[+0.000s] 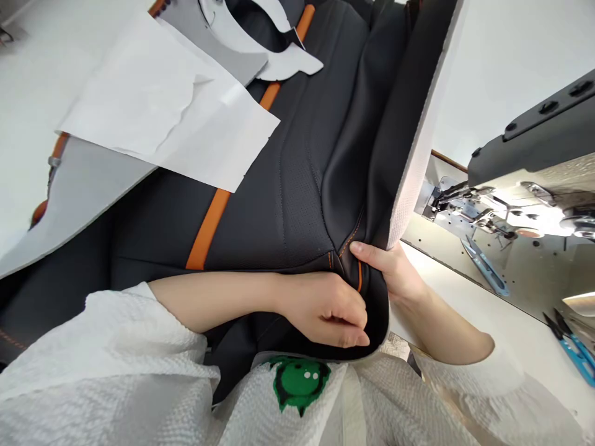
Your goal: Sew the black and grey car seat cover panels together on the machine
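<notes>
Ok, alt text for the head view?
Two bare hands, left and right, on black leather-like material with orange stripes and stitching; the right thumb presses near a seam. White sheets lie upper left; a sewing machine and blue-handled snips sit at right.

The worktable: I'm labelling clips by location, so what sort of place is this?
Probably a sewing workshop: a sewing machine, thread snips and stitched black leather-like material.

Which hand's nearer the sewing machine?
Right. Right hand holds the black cover by its edge, left of the sewing machine; left hand is over the cover, farther left.
</notes>
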Available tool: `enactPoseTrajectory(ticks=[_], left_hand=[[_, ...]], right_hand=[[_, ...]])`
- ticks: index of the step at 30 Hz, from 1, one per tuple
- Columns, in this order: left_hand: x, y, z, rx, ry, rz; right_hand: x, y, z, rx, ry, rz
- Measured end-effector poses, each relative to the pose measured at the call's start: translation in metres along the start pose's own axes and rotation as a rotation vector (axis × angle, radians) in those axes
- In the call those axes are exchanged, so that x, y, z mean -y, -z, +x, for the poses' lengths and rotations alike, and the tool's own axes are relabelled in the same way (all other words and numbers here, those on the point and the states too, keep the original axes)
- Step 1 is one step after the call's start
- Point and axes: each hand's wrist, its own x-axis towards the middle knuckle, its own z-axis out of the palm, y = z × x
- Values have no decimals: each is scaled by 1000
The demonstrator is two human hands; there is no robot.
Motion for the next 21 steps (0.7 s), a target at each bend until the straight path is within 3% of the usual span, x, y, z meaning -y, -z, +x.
enactPoseTrajectory(ticks=[4,10,13,15,21], left_hand=[[-1,5,1,-5,30,-218],[-1,3,1,66,76,-161],[-1,2,2,52,30,-102],[0,-2,2,5,-21,13],[4,-34,0,-26,-139,675]], right_hand=[[0,1,1,31,-5,52],[0,0,-1,26,-30,46],[0,0,-1,18,-37,54],[0,1,-1,5,-24,39],[0,3,1,-86,-10,-79]])
